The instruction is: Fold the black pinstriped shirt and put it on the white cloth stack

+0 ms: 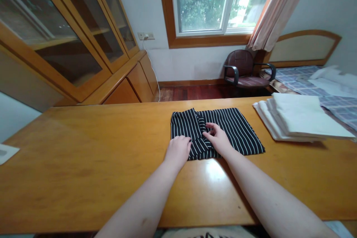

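A black cloth with thin white stripes (235,130) lies on the wooden table in front of me. Its left part is folded over onto itself, with a ridge of bunched fabric near the middle. My left hand (178,148) rests at the near left corner, fingers close together and curled over the folded fabric. At the ridge, my right hand (219,139) touches the fold with its fingertips. A gap shows between its thumb and forefinger. The undersides of the left fingers are hidden.
Folded white cloths (298,117) are stacked at the table's right. The wooden table (97,163) reaches far to the left, where a white object (7,153) sits at the edge. Beyond stand a glass-fronted cabinet (80,85), an armchair (245,67) and a bed (301,78).
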`<state>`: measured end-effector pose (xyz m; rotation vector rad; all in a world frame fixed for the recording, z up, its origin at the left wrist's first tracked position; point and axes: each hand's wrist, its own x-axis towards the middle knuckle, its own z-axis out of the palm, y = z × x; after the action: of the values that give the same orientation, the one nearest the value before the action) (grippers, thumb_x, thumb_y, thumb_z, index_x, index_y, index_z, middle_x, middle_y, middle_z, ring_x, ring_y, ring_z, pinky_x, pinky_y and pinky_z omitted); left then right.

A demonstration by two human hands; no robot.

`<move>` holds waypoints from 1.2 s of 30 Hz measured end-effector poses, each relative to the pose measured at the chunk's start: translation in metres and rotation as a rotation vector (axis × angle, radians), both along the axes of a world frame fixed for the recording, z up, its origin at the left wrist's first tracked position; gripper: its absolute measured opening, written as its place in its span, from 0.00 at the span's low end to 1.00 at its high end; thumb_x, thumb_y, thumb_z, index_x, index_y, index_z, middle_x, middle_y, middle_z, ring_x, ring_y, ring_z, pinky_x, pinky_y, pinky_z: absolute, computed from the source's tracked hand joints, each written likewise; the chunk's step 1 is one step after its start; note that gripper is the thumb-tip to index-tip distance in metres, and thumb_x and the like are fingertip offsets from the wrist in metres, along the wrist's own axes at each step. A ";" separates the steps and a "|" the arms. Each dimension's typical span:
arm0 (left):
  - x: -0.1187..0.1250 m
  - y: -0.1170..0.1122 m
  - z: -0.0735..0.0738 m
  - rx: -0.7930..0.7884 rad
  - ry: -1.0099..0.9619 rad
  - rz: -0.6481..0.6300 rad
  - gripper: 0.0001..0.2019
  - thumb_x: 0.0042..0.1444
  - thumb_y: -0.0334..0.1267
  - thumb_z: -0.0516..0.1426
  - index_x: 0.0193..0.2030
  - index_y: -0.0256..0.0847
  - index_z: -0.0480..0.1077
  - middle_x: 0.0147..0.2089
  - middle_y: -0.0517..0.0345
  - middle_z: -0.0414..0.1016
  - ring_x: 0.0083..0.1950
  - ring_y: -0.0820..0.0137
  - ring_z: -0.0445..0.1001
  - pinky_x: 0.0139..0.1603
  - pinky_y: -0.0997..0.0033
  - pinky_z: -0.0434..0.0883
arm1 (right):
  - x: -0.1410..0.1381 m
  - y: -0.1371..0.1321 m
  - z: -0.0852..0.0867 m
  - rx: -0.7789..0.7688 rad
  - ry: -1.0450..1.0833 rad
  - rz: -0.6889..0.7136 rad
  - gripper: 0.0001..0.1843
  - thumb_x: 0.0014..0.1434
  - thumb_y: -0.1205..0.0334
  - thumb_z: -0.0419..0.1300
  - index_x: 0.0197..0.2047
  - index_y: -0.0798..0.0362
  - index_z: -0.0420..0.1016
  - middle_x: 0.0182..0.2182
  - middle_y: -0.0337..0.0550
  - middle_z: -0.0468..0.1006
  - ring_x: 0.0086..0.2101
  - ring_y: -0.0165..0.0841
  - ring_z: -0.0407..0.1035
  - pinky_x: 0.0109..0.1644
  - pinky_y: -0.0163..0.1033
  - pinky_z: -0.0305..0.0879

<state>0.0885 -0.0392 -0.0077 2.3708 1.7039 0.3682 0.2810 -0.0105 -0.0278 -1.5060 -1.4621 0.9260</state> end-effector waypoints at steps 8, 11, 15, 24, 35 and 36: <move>-0.007 -0.003 0.006 0.136 -0.347 -0.146 0.07 0.57 0.32 0.51 0.36 0.41 0.70 0.43 0.54 0.74 0.47 0.67 0.70 0.50 0.63 0.67 | 0.004 0.003 -0.011 0.047 -0.038 -0.011 0.13 0.44 0.68 0.55 0.35 0.51 0.75 0.41 0.41 0.75 0.31 0.30 0.67 0.42 0.40 0.64; -0.009 -0.005 0.009 0.083 -0.393 -0.223 0.07 0.58 0.33 0.50 0.36 0.42 0.69 0.49 0.54 0.73 0.52 0.66 0.69 0.54 0.62 0.66 | 0.005 0.004 -0.013 0.038 0.041 -0.047 0.10 0.43 0.68 0.55 0.31 0.52 0.73 0.47 0.42 0.73 0.31 0.29 0.68 0.42 0.40 0.64; -0.007 -0.007 0.010 -0.045 -0.284 -0.241 0.17 0.55 0.44 0.56 0.51 0.43 0.67 0.57 0.52 0.68 0.58 0.61 0.65 0.58 0.56 0.63 | 0.003 0.003 -0.009 -0.014 0.070 -0.073 0.14 0.48 0.61 0.58 0.40 0.51 0.72 0.41 0.42 0.75 0.27 0.29 0.67 0.36 0.40 0.64; 0.003 -0.010 -0.003 -0.028 -0.153 -0.266 0.26 0.55 0.48 0.56 0.59 0.44 0.64 0.59 0.52 0.68 0.60 0.59 0.64 0.62 0.53 0.58 | 0.003 0.020 0.009 0.050 -0.100 -0.112 0.22 0.52 0.52 0.59 0.49 0.52 0.69 0.38 0.46 0.75 0.35 0.36 0.70 0.41 0.43 0.66; 0.003 -0.012 -0.001 -0.062 -0.119 -0.319 0.27 0.55 0.47 0.56 0.60 0.41 0.63 0.61 0.51 0.67 0.61 0.59 0.63 0.62 0.55 0.59 | -0.034 0.113 0.020 -0.103 -0.341 0.044 0.22 0.51 0.40 0.57 0.25 0.52 0.72 0.25 0.44 0.76 0.31 0.37 0.69 0.37 0.38 0.59; 0.003 -0.012 -0.001 -0.061 -0.120 -0.319 0.27 0.55 0.47 0.56 0.60 0.41 0.63 0.60 0.51 0.67 0.61 0.59 0.63 0.62 0.55 0.59 | -0.036 0.113 0.019 -0.110 -0.367 0.054 0.21 0.50 0.42 0.58 0.22 0.52 0.70 0.22 0.42 0.74 0.28 0.36 0.68 0.34 0.38 0.58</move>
<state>0.0916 -0.0514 -0.0087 2.4656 1.2401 0.3891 0.2449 0.1027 -0.0084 -1.7961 -1.7406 0.8005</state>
